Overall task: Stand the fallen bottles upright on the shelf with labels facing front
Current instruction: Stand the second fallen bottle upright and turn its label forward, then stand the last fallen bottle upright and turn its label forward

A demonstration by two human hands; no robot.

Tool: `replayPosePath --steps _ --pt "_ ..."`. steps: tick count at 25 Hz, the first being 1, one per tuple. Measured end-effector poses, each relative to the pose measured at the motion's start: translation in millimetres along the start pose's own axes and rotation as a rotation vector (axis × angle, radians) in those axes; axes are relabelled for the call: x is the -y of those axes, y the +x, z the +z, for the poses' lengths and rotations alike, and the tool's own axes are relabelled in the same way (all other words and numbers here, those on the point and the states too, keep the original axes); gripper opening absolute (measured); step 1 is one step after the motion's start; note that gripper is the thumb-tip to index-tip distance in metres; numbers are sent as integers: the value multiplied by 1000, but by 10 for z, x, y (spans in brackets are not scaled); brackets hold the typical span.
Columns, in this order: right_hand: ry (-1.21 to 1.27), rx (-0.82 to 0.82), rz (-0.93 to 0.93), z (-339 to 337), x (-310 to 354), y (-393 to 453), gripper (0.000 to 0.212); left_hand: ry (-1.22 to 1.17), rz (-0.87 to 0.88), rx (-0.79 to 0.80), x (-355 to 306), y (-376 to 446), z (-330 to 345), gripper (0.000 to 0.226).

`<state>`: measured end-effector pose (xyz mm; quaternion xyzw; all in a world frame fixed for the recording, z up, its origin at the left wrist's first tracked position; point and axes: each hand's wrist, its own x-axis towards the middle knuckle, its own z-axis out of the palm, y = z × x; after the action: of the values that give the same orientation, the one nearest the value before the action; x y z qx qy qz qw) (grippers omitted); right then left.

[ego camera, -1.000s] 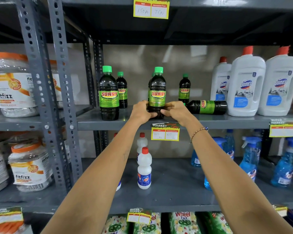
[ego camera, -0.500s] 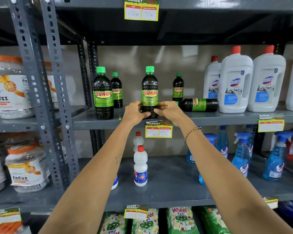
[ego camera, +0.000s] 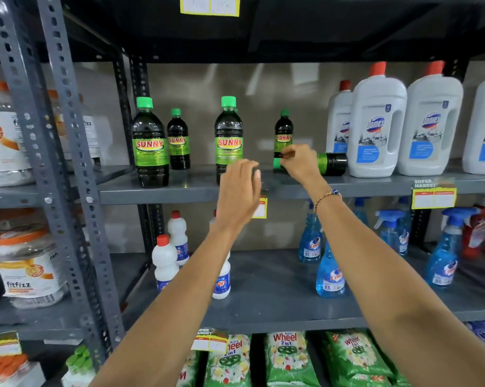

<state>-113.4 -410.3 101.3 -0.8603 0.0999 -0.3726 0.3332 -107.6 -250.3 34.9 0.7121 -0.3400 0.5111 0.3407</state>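
Note:
Dark SUNNY bottles with green caps and green labels stand on the grey middle shelf [ego camera: 179, 192]. One stands front left [ego camera: 150, 146], a smaller one behind it [ego camera: 178, 141], one in the middle [ego camera: 228, 141] with its label facing front, and one at the back [ego camera: 283, 134]. A fallen bottle [ego camera: 332, 163] lies on its side, cap to the left, base toward the white jugs. My right hand [ego camera: 300, 164] is closed over its neck end. Just in front of the middle bottle's base, my left hand [ego camera: 239, 191] hovers with fingers apart, holding nothing.
Large white Domex jugs [ego camera: 376, 127] stand close to the right of the fallen bottle. A perforated steel post [ego camera: 68, 163] divides off the left bay of jars. Small white bottles [ego camera: 164, 259] and blue spray bottles [ego camera: 329, 272] fill the shelf below. A price tag [ego camera: 434, 195] hangs on the edge.
Both hands have let go of the middle bottle, which now stands alone. My right hand has moved right onto the fallen bottle; my left hand has drawn back slightly.

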Motion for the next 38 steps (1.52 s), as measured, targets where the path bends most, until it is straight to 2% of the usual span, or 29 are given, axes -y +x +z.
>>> replayPosePath --steps 3,6,9,11,14,16,19,24,27,30,34,36,38 --pt "-321 36 -35 -211 -251 154 35 215 99 117 -126 -147 363 35" --pt "-610 110 -10 -327 -481 283 45 381 59 189 -70 -306 602 44" --pt "-717 159 -24 -407 -589 383 45 483 84 194 -20 -368 692 44" --pt "-760 120 -61 -447 -565 400 43 494 67 194 -30 -313 675 45" --pt "-775 107 -92 -534 -516 497 39 533 42 174 -70 -236 705 45" --pt "-700 149 -126 -588 -509 566 39 565 59 181 -47 -224 708 43" --pt "-486 364 -119 -717 -498 631 54 557 58 159 -31 -262 731 38" --pt "-555 713 -36 -907 -314 733 78 559 84 97 1 -267 768 36" --pt "-536 797 30 -909 -298 759 90 572 99 102 10 -268 750 35" --pt "-527 725 20 -842 -319 723 94 541 78 110 -2 -267 745 34" --pt "-292 534 -31 -742 -372 611 65 519 73 97 -4 -280 747 34" --pt "-98 391 2 -670 -353 569 70 517 59 103 -19 -276 752 34" --pt "65 217 57 -538 -293 525 85 516 45 114 -26 -285 752 34"
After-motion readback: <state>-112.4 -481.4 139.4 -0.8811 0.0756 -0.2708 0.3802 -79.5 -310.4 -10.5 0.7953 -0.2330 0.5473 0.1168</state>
